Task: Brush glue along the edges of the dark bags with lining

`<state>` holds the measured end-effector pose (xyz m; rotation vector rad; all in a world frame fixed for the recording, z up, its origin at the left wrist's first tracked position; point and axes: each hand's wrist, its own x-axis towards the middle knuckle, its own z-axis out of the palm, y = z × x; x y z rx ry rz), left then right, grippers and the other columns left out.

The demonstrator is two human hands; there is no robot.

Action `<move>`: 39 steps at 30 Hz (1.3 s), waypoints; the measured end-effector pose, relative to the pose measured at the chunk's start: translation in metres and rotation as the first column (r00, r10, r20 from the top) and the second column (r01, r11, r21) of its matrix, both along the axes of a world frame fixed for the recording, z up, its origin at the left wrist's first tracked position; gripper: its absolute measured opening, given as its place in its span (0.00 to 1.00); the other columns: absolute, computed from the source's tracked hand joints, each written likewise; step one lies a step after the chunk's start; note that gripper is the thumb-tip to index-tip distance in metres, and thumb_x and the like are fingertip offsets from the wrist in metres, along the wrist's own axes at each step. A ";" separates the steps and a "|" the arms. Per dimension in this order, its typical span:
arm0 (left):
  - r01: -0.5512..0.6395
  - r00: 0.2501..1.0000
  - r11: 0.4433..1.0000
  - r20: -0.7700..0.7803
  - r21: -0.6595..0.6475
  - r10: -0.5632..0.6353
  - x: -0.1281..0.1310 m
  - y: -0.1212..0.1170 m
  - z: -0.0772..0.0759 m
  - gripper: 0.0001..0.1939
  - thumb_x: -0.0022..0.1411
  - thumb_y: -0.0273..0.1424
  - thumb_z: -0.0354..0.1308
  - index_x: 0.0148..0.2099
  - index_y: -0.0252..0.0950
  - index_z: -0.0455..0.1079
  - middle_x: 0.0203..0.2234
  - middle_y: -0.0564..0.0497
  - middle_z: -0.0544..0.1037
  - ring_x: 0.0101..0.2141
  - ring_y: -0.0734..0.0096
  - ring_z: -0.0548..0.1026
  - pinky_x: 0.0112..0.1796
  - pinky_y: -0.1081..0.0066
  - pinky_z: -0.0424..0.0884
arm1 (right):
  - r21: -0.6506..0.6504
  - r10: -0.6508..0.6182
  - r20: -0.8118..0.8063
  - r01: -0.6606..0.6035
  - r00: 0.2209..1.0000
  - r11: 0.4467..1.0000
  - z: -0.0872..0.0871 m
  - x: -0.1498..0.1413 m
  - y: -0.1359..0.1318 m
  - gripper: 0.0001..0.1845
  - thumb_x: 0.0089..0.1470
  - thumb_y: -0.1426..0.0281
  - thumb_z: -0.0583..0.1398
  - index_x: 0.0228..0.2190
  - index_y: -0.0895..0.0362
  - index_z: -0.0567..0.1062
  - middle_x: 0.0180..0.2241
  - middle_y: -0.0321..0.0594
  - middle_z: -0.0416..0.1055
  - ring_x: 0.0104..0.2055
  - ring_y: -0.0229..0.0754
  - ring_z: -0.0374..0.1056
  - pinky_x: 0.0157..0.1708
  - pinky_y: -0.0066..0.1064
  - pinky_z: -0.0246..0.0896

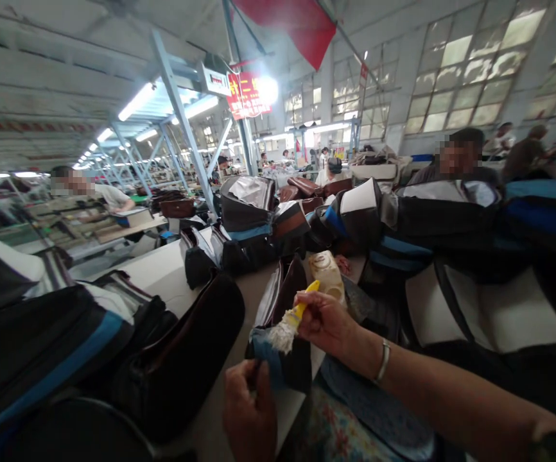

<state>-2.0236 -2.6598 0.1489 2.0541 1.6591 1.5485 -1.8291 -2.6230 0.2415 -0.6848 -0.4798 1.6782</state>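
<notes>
My right hand (323, 324) comes in from the lower right and is shut on a yellow-handled brush (298, 316), whose white bristles are matted with glue or paste. The bristles rest against the blue-edged opening of a black bag (282, 366). My left hand (249, 410) is at the bottom centre, its fingers pinching that bag's blue edge. A silver bracelet (382, 360) circles my right wrist. Just beyond the brush stands a stained plastic jug (327, 276), apart from my right hand.
Several black, blue and white bags (456, 224) are piled along both sides of the white worktable (153, 282), with brown bags (302, 187) farther on. Co-workers sit at nearby tables (128, 228). Patterned cloth (340, 423) lies below my right forearm.
</notes>
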 end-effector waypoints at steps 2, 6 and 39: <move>0.039 0.996 0.999 -0.075 0.017 -0.038 0.005 -0.009 -0.007 0.26 0.65 0.51 0.52 0.50 0.33 0.66 0.41 0.42 0.73 0.42 0.55 0.75 0.41 0.59 0.73 | -0.025 -0.001 -0.075 0.000 0.997 1.000 -0.006 -0.013 0.001 0.11 0.45 0.67 0.64 0.22 0.58 0.67 0.11 0.25 0.58 0.14 0.27 0.44 0.28 0.30 0.65; -0.038 0.998 0.995 -0.044 -0.087 0.034 0.016 -0.007 -0.007 0.34 0.58 0.55 0.58 0.52 0.30 0.65 0.41 0.38 0.74 0.43 0.49 0.76 0.40 0.56 0.74 | -0.046 -0.011 -0.156 0.004 0.988 0.999 -0.009 -0.027 -0.004 0.11 0.51 0.69 0.62 0.22 0.58 0.67 0.11 0.27 0.59 0.15 0.27 0.46 0.34 0.36 0.68; 0.242 0.940 0.917 0.311 -0.316 -0.141 -0.011 0.019 0.074 0.21 0.59 0.48 0.60 0.43 0.37 0.76 0.36 0.49 0.80 0.38 0.62 0.77 0.39 0.70 0.71 | 0.926 -0.852 0.373 -0.095 0.366 0.365 0.056 -0.001 0.011 0.02 0.60 0.70 0.59 0.34 0.54 0.72 0.31 0.35 0.71 0.35 0.38 0.70 0.49 0.36 0.67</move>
